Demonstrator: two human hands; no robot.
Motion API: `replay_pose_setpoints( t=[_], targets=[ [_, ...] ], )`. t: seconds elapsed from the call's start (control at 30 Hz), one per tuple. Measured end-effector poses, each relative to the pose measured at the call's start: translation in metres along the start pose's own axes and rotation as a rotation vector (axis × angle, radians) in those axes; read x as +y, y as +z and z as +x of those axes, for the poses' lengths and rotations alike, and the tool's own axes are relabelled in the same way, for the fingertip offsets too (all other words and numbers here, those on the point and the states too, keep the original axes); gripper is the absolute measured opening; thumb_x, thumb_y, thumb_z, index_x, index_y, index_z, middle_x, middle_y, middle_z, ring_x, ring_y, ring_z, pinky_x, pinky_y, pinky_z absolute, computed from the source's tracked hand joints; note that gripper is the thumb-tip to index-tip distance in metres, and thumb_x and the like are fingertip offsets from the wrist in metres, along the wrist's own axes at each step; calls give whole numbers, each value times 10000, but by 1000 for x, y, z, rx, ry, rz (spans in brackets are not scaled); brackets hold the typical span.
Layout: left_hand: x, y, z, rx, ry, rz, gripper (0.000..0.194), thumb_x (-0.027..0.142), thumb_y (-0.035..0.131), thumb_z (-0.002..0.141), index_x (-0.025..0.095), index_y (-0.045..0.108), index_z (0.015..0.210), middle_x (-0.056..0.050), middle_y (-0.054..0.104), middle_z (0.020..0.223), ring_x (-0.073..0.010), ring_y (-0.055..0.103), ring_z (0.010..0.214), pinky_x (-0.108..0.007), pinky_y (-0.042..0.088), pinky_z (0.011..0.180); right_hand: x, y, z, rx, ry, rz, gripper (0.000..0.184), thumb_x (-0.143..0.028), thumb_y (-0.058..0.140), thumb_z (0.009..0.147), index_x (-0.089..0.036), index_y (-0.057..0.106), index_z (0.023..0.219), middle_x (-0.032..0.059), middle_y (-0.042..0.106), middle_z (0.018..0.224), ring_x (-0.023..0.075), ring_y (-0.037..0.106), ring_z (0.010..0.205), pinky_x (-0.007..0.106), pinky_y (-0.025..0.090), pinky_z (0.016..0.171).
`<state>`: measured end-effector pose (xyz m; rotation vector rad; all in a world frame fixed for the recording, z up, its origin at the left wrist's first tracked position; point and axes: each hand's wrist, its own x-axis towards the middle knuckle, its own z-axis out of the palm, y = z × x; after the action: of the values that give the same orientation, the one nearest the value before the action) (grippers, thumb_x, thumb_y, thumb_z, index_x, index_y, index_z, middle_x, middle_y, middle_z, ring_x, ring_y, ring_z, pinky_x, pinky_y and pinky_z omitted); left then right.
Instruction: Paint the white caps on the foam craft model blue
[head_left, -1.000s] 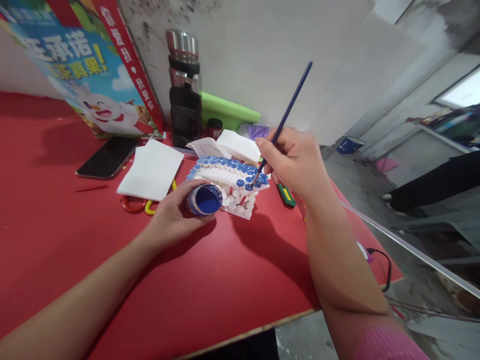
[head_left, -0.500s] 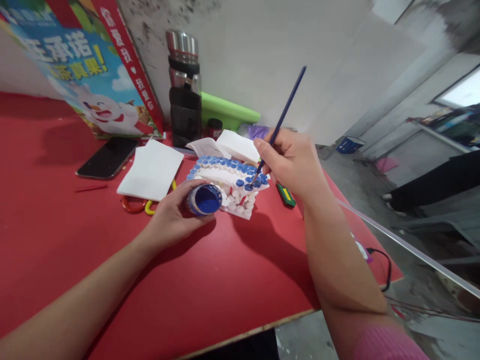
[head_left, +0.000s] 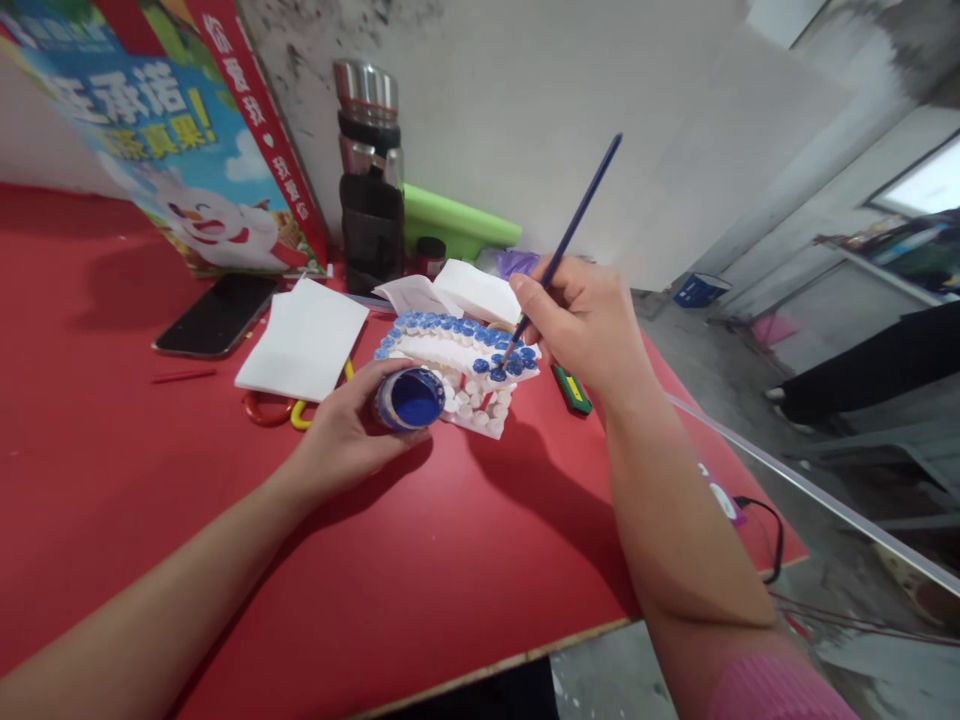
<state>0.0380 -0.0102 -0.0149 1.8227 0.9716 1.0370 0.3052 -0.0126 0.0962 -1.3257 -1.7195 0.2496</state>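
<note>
My left hand is closed around a small jar of blue paint, tilted so its open mouth faces me. My right hand pinches a dark blue paintbrush, its handle slanting up to the right. The brush tip meets the blue-painted knobs at the front right of a white craft piece. Rounded lumps line that piece's edges, many coated blue. Below it, partly covered by the jar, are unpainted white lumps on a white base.
A black phone, white paper and scissors with red and yellow handles lie left on the red table. A tall bottle and printed box stand behind. A green item lies right.
The brush handle has tipped very slightly to the right, its tip staying at the same blue knobs. My left hand and the jar have barely moved.
</note>
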Motion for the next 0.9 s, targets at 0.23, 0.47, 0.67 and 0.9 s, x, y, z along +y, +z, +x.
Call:
replay_pose_setpoints(
  t=[0.23, 0.47, 0.67, 0.9],
  targets=[
    [3, -2, 0, -4, 8, 9, 617, 392, 917, 780, 243, 707, 1341, -123, 809, 1388, -384, 769, 1303, -564, 622, 1186, 0, 2, -1, 10, -16, 22, 403, -435, 745, 1053, -267, 561, 737, -32, 566, 591, 154, 551, 604, 297, 407, 537],
    [3, -1, 0, -1, 13, 10, 632, 402, 917, 778, 229, 700, 1346, -133, 805, 1398, -387, 765, 1316, -561, 612, 1198, -5, 1, -3, 1, -13, 35, 413, -499, 755, 1050, -274, 578, 752, -31, 561, 593, 165, 549, 597, 308, 432, 543],
    [1, -1, 0, 5, 13, 16, 645, 398, 920, 781, 219, 699, 1359, -145, 802, 1396, -393, 768, 1311, -580, 610, 1196, -9, 2, -3, -9, -26, 34, 416, -476, 754, 1041, -258, 570, 738, -31, 532, 614, 141, 525, 599, 292, 376, 530],
    [2, -1, 0, 8, 22, 17, 625, 415, 922, 792, 243, 703, 1351, -125, 805, 1402, -374, 768, 1313, -552, 619, 1193, -11, 5, -5, -16, -40, 30, 394, -439, 736, 1046, -264, 565, 737, -31, 526, 609, 138, 501, 585, 292, 371, 516]
  ],
)
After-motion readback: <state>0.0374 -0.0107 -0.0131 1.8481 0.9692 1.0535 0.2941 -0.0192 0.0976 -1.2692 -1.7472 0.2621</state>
